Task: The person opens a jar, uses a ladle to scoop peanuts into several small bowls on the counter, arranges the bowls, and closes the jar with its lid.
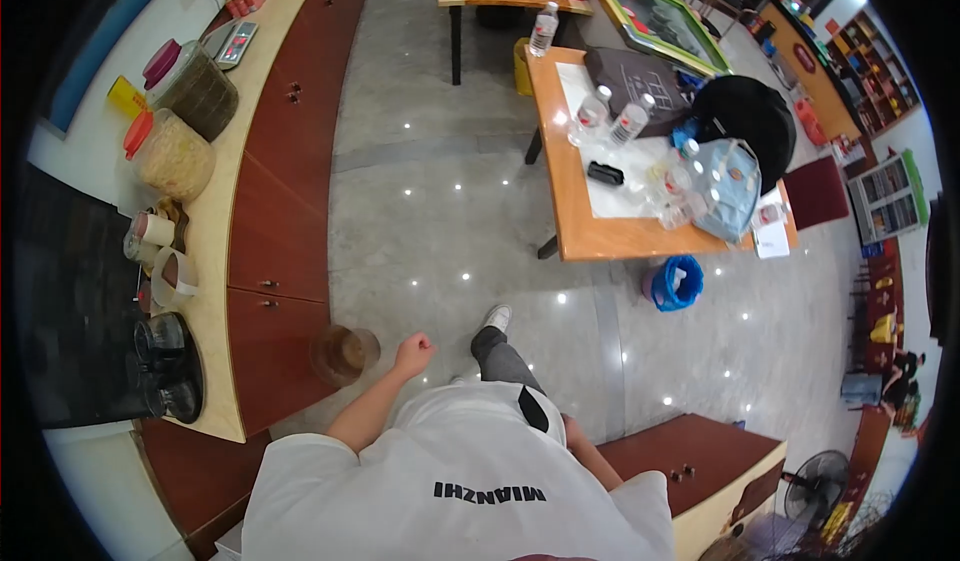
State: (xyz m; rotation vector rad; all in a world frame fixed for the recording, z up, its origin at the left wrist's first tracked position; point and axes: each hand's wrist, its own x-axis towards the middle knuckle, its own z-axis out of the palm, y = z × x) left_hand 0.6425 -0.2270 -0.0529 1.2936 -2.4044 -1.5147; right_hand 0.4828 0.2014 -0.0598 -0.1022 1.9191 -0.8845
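My left hand (415, 353) hangs in front of my body with the fingers curled into a fist, and I see nothing in it. It is nearest to a brownish see-through bin (345, 354) on the floor by the cabinet, with a gap between them. My right forearm (594, 456) shows beside my white shirt (455, 461), but the hand itself is hidden behind my body. One foot in a white shoe (494, 319) is forward on the grey floor.
On the left counter (222, 381) stand a black tray with dark cups (168, 361), large jars (175, 156) and a scale (235, 45). An orange table (572, 231) at right bears bottles, bags and a black backpack (745, 126). A blue-lined bin (676, 283) stands below it.
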